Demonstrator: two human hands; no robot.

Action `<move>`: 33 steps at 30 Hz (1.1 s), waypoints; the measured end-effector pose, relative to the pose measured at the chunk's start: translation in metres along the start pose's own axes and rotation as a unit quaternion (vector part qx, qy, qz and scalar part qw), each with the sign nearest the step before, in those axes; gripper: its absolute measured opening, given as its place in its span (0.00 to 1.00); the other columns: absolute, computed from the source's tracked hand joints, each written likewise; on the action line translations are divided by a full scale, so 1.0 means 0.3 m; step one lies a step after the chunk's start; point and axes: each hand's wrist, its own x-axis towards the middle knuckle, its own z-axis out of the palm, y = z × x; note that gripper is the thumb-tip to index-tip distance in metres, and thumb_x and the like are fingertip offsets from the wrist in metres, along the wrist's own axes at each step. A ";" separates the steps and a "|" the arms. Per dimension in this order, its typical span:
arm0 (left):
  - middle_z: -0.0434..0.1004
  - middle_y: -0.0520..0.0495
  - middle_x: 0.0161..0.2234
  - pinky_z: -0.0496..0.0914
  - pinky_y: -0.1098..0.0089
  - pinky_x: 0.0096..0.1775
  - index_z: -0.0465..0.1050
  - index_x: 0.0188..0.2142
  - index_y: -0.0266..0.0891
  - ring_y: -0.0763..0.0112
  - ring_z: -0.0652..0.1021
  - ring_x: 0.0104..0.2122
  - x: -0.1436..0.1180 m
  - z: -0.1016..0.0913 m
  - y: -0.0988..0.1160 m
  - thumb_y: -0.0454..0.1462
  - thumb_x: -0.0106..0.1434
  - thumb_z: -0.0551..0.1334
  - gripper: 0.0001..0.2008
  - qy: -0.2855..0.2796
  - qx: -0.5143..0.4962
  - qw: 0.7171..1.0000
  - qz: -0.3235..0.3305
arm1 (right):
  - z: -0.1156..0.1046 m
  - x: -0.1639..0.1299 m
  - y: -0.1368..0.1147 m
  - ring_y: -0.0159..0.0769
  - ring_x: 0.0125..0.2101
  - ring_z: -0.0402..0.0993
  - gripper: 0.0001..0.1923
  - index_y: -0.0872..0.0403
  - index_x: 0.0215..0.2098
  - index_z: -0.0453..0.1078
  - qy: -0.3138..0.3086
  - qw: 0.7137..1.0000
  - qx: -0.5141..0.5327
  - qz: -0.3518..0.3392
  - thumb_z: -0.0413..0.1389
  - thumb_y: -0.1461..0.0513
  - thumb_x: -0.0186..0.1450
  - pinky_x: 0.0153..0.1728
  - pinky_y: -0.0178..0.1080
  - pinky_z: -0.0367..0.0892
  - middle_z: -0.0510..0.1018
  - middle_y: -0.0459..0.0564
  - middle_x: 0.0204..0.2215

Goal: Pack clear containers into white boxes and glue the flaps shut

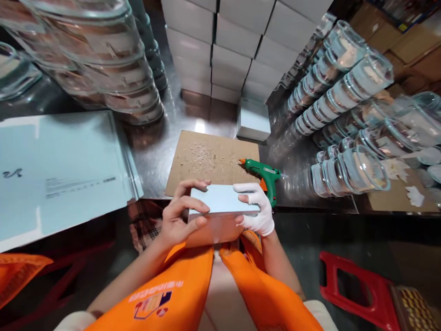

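Observation:
Close to my chest I hold a small white box (223, 198) between both hands, at the near edge of the table. My bare left hand (186, 211) grips its left end, fingers over the top and thumb on the near side. Around the right end closes my right hand (255, 207), in a white glove that leaves some fingertips bare. Just beyond the box lies a cardboard sheet (210, 156) strewn with small scraps. A green hot glue gun (263, 172) rests on its right side, orange nozzle pointing left.
White boxes (230, 59) are stacked at the back, with a single white box (254, 120) before them. Glass containers stand in stacks at left (99, 59) and right (347, 172). Flat printed sheets (69, 170) lie at left. A red stool (358, 289) stands lower right.

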 end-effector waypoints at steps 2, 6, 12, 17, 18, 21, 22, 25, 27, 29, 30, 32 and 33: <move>0.77 0.43 0.47 0.77 0.50 0.58 0.79 0.37 0.43 0.57 0.81 0.52 0.009 -0.004 0.017 0.46 0.69 0.69 0.10 -0.013 0.014 1.000 0.009 | 0.005 0.006 0.006 0.48 0.53 0.81 0.24 0.47 0.52 0.74 -0.013 1.000 0.004 -0.014 0.69 0.46 0.65 0.51 0.52 0.78 0.81 0.58 0.55; 0.78 0.47 0.40 0.78 0.49 0.58 0.79 0.40 0.43 0.63 0.82 0.45 0.027 0.001 0.043 0.44 0.70 0.68 0.08 0.005 0.020 1.000 0.018 | -0.004 0.040 -0.002 0.48 0.62 0.76 0.28 0.42 0.66 0.68 -0.046 0.996 -0.015 -0.074 0.65 0.49 0.70 0.58 0.54 0.76 0.71 0.58 0.67; 0.78 0.43 0.45 0.76 0.54 0.60 0.82 0.44 0.45 0.59 0.80 0.56 0.026 -0.020 0.062 0.48 0.73 0.64 0.12 -0.026 0.067 0.997 -0.013 | -0.006 0.065 -0.017 0.47 0.64 0.74 0.24 0.41 0.64 0.73 -0.078 0.988 -0.073 -0.108 0.65 0.58 0.70 0.60 0.51 0.76 0.61 0.55 0.74; 0.78 0.43 0.49 0.75 0.59 0.59 0.81 0.39 0.44 0.57 0.80 0.57 0.012 -0.022 0.073 0.49 0.65 0.72 0.13 -0.024 0.079 0.995 -0.052 | 0.000 0.063 -0.010 0.46 0.61 0.77 0.22 0.43 0.60 0.77 -0.076 0.992 -0.051 -0.090 0.67 0.56 0.69 0.59 0.49 0.77 0.66 0.56 0.72; 0.79 0.44 0.49 0.75 0.59 0.59 0.81 0.39 0.44 0.58 0.80 0.57 0.010 -0.018 0.075 0.46 0.64 0.73 0.11 -0.019 0.079 0.995 -0.058 | -0.001 0.063 -0.008 0.46 0.61 0.77 0.21 0.43 0.60 0.77 -0.075 0.992 -0.044 -0.088 0.67 0.57 0.69 0.59 0.49 0.77 0.67 0.55 0.71; 0.80 0.46 0.47 0.75 0.60 0.59 0.81 0.37 0.44 0.60 0.81 0.56 0.003 -0.007 0.076 0.41 0.66 0.73 0.05 -0.002 0.071 0.995 -0.069 | -0.002 0.059 -0.004 0.44 0.61 0.77 0.18 0.43 0.59 0.78 -0.086 0.992 -0.037 -0.089 0.65 0.57 0.71 0.59 0.48 0.76 0.71 0.55 0.69; 0.80 0.46 0.46 0.76 0.60 0.59 0.81 0.36 0.44 0.60 0.81 0.56 0.001 -0.005 0.076 0.41 0.66 0.73 0.05 0.002 0.065 0.995 -0.070 | 0.002 0.056 -0.002 0.44 0.61 0.77 0.16 0.44 0.57 0.79 -0.086 0.992 -0.034 -0.084 0.64 0.55 0.71 0.59 0.48 0.77 0.72 0.55 0.68; 0.80 0.47 0.43 0.76 0.56 0.59 0.81 0.35 0.44 0.59 0.82 0.54 0.001 0.000 0.070 0.43 0.66 0.73 0.07 0.033 0.041 0.996 -0.073 | 0.025 0.044 -0.002 0.47 0.59 0.80 0.17 0.47 0.49 0.80 -0.013 0.999 0.016 -0.024 0.66 0.47 0.68 0.56 0.50 0.78 0.72 0.56 0.68; 0.79 0.47 0.40 0.77 0.55 0.58 0.81 0.34 0.43 0.59 0.83 0.51 0.002 0.002 0.065 0.45 0.66 0.72 0.10 0.066 0.027 0.994 -0.088 | 0.048 0.039 -0.010 0.50 0.58 0.80 0.20 0.48 0.43 0.78 0.068 0.995 0.065 0.026 0.68 0.44 0.65 0.55 0.53 0.79 0.71 0.57 0.68; 0.78 0.47 0.39 0.78 0.55 0.56 0.79 0.32 0.42 0.58 0.83 0.49 0.004 0.005 0.060 0.48 0.65 0.72 0.14 0.095 0.022 0.989 -0.107 | 0.072 0.042 -0.025 0.50 0.57 0.80 0.20 0.50 0.37 0.76 0.115 0.988 0.089 0.049 0.69 0.44 0.64 0.55 0.53 0.78 0.69 0.56 0.69; 0.78 0.47 0.38 0.78 0.54 0.55 0.79 0.31 0.41 0.58 0.83 0.49 0.005 0.005 0.057 0.50 0.64 0.73 0.15 0.104 0.022 0.988 -0.114 | 0.083 0.047 -0.034 0.50 0.56 0.81 0.19 0.50 0.36 0.75 0.126 0.986 0.093 0.050 0.69 0.45 0.64 0.55 0.53 0.78 0.68 0.55 0.70; 0.77 0.48 0.38 0.77 0.53 0.55 0.78 0.30 0.41 0.58 0.83 0.48 0.005 0.004 0.050 0.50 0.64 0.73 0.16 0.114 0.019 0.986 -0.118 | 0.102 0.061 -0.046 0.48 0.55 0.82 0.16 0.51 0.34 0.74 0.132 0.985 0.104 0.041 0.69 0.49 0.65 0.56 0.52 0.77 0.65 0.53 0.72; 0.77 0.48 0.38 0.77 0.53 0.56 0.78 0.30 0.42 0.58 0.83 0.47 0.006 0.002 0.047 0.50 0.64 0.73 0.16 0.117 0.014 0.986 -0.115 | 0.108 0.070 -0.047 0.48 0.55 0.82 0.14 0.51 0.34 0.75 0.127 0.985 0.112 0.038 0.69 0.51 0.66 0.56 0.51 0.77 0.62 0.52 0.73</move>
